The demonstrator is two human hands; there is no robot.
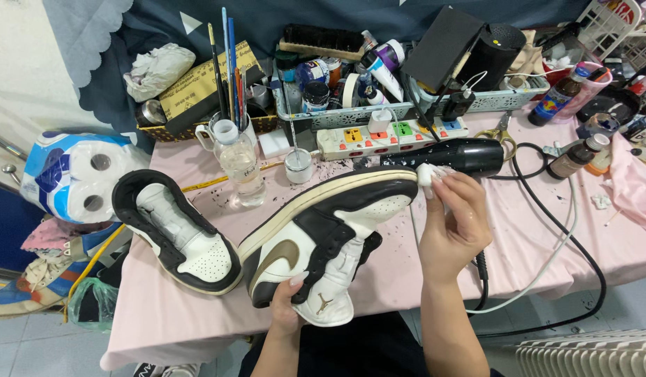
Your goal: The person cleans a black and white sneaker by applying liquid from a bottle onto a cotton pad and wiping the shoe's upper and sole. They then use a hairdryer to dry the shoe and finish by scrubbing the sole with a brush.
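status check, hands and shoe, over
Left hand gripping upturned sneaker at the heel. Right hand pressing white pad on sole edge. Second sneaker alongside, apart.

At left edge of frame, a blue-and-white plastic pack of toilet rolls [71, 174]; upper left, a flat yellow-brown printed box [197, 84]; upper centre, labelled tubes and jars in a grey basket [407, 108]; upper right, brown bottles with labels [578, 155].

Upturned sneaker [323, 237] in left hand [287, 307], right hand [452, 227] at its toe.
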